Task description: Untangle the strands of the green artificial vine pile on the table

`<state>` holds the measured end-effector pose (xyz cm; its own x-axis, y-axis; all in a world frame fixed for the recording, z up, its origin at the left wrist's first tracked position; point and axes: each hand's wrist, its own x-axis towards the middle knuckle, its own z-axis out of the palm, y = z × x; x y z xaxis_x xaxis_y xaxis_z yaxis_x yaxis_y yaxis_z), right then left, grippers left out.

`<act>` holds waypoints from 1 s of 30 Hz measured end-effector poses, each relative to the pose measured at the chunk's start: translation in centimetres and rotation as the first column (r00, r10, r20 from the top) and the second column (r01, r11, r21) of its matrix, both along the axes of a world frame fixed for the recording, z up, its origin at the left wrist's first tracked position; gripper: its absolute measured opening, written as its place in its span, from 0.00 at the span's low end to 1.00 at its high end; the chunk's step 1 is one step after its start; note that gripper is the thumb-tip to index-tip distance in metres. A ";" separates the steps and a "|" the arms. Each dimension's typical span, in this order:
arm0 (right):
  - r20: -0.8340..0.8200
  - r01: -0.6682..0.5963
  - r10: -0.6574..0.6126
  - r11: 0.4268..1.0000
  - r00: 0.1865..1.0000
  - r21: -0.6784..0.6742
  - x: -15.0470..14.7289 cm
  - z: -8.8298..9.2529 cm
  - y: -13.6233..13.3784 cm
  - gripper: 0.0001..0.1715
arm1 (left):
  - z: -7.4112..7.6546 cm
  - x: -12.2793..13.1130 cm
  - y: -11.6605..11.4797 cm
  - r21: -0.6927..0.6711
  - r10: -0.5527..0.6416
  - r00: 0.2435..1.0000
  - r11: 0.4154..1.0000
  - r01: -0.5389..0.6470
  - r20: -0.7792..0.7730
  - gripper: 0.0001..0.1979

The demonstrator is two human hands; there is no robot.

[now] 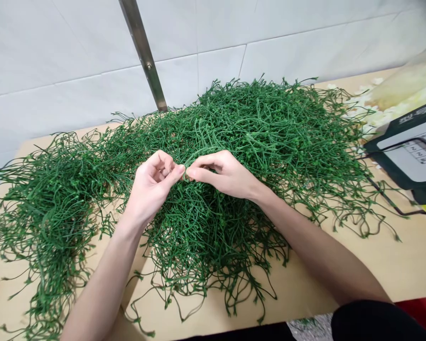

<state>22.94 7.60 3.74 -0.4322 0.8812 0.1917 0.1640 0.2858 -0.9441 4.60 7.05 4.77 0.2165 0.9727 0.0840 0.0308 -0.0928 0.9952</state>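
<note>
Thin green stems (262,128), plastic-looking with small branched tips, lie in a large tangled heap across the table. Over the middle of the heap, my left hand (154,182) is closed in a pinch, thumb against the fingers. Its fingertips meet those of my right hand (225,174), which also pinches. A few paler green stems (202,142) run from the heap to where the fingertips come together, and the right fingers grip their ends. What sits between the left fingertips is too small and hidden to make out.
The pale wooden table (291,293) stands against a white tiled wall (92,42). A metal upright (144,54) rises behind the heap. On the right lie a dark labelled package (408,147), white flower pieces (379,118) and a black wire loop (386,196).
</note>
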 end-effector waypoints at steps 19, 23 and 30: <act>0.007 -0.050 0.050 0.999 0.999 0.000 0.1 -0.5 0.2 0.15 | 0.4 0.7 -0.9 0.010 -0.118 0.988 0.993 0.120 -0.096 0.15; 0.008 -0.102 0.101 0.993 0.995 0.054 0.3 -0.5 0.2 0.15 | 0.2 0.5 -0.7 -0.107 -0.137 0.986 0.983 0.147 0.098 0.17; -0.091 -0.107 0.117 0.988 0.989 0.116 0.2 -0.7 0.5 0.18 | 0.3 0.4 -0.2 -0.228 -0.088 0.971 0.964 0.140 0.222 0.23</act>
